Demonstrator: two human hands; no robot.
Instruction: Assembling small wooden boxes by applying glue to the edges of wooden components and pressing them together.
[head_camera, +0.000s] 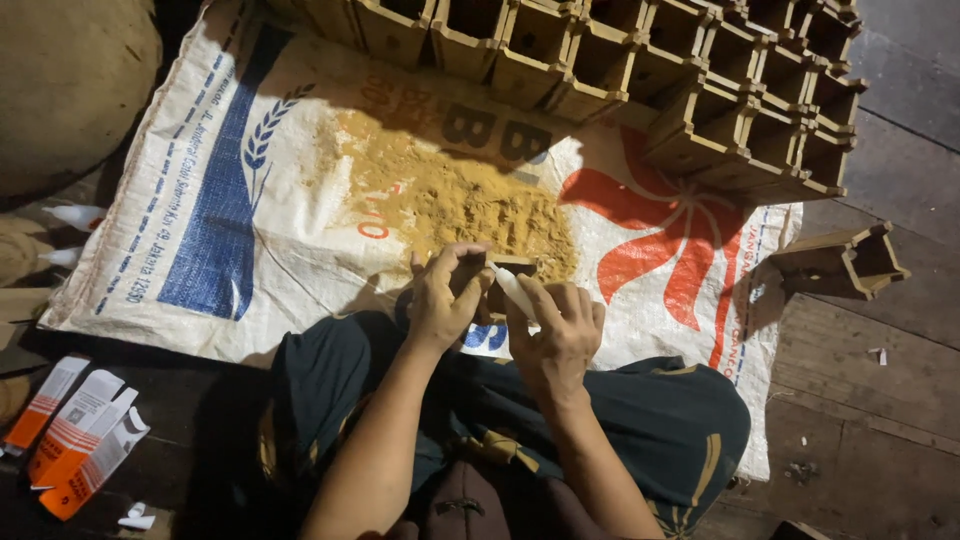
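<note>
Over one sack (300, 210), two hands (445, 295), one box (505, 275)

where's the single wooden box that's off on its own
In the head view it sits at the right, the lone wooden box on the floorboards just off the woven sack, below the stacked boxes.

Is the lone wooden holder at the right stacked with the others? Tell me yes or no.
No: the lone wooden holder lies by itself on the floorboards, apart from the stacked wooden holders above it.

A white printed woven sack (250, 190) lies spread; orange-and-white cartons (80, 440) sit lower left.
</note>
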